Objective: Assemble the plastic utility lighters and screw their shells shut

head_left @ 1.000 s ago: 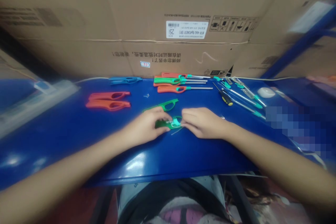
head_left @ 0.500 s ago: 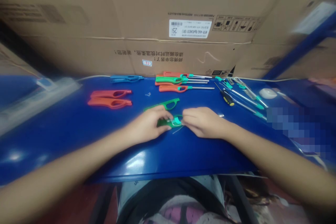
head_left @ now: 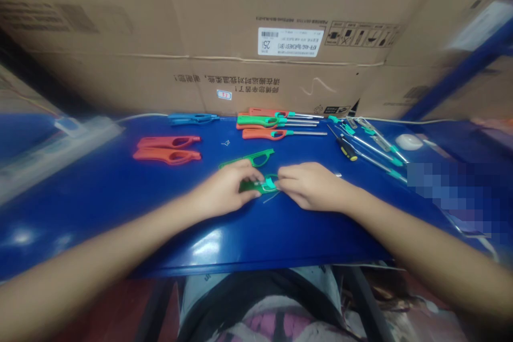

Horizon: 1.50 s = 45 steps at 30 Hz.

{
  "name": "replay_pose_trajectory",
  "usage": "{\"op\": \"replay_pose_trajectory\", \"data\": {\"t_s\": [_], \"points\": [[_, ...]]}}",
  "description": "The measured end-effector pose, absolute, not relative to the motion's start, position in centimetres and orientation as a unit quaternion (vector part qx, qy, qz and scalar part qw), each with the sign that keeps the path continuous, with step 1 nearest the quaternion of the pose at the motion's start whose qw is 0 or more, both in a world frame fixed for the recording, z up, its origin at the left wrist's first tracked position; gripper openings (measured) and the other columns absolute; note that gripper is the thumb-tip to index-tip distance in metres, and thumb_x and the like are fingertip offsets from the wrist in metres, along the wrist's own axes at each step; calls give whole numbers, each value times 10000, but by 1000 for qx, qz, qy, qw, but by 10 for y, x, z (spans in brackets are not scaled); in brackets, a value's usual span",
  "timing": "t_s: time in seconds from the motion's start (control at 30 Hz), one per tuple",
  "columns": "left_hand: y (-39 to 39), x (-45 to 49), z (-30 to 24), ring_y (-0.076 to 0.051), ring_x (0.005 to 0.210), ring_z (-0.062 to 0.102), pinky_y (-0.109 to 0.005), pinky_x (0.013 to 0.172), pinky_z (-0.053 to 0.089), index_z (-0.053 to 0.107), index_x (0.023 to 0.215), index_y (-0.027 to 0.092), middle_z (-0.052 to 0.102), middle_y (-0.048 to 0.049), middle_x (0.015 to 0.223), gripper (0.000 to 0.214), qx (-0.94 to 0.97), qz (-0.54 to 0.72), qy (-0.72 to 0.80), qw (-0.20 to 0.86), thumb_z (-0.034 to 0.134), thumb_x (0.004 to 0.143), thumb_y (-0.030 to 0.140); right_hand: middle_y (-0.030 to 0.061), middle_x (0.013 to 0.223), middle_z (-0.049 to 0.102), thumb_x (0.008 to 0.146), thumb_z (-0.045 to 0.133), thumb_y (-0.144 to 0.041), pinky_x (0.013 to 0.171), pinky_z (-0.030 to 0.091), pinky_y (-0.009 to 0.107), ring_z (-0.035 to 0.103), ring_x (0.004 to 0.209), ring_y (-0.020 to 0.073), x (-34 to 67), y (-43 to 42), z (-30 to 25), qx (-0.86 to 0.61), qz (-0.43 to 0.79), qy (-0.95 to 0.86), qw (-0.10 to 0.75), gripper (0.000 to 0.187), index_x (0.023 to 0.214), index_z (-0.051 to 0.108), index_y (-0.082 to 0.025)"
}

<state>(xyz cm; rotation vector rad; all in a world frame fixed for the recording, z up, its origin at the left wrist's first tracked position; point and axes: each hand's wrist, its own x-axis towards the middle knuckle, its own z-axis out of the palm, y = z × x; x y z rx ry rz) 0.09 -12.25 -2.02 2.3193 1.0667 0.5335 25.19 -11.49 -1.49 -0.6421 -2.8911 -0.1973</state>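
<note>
Centre frame — your left hand point(head_left: 224, 192) and right hand point(head_left: 308, 186) both pinch one green lighter shell point(head_left: 255, 187); assembled lighters point(head_left: 272, 122) upper centre, orange shells point(head_left: 168, 149) centre-left apparently unfilled.

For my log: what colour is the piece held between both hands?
The piece is green with a teal part; head view.

Blue table point(head_left: 100, 192) bears green lighter body point(head_left: 256, 187), orange handles point(head_left: 168, 149), screwdriver point(head_left: 344, 148)

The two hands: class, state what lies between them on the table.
In the head view, a green lighter shell with a teal piece lies between the left hand and the right hand, both touching it.
</note>
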Motion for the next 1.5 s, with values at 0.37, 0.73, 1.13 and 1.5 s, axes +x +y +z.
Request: {"op": "replay_pose_trajectory", "data": {"t_s": [0.37,0.73,1.13,1.5], "points": [[-125,0,-22,-205,967,623,-357,884,529,628,1276,202,633,-61,1055,382,884,193,377,201,678,897,188,61,841,617,965,488,-164,578,240,312,483,672,153,246,-122,-5,-242,-78,-967,13,201,920,683,-140],[-127,-1,-16,-235,906,587,-386,792,536,607,1392,233,608,-111,993,414,956,67,283,-37,361,1066,298,80,978,691,981,479,-197,614,374,275,603,764,163,260,-114,-4,-260,-25,-960,102,309,1197,698,-163],[-131,2,-10,-233,882,574,-375,784,536,606,1384,209,599,-112,977,410,955,66,289,-17,373,1051,256,132,1091,687,881,522,-171,844,509,374,642,994,278,336,-57,7,-574,-92,-797,162,297,1062,757,-167],[-132,2,-11,-230,910,582,-373,809,544,624,1364,213,607,-113,1015,402,953,65,296,-20,376,1049,234,109,1079,721,689,565,-9,782,496,305,660,946,255,383,-27,6,-743,27,-667,37,549,1164,753,-211]]}}
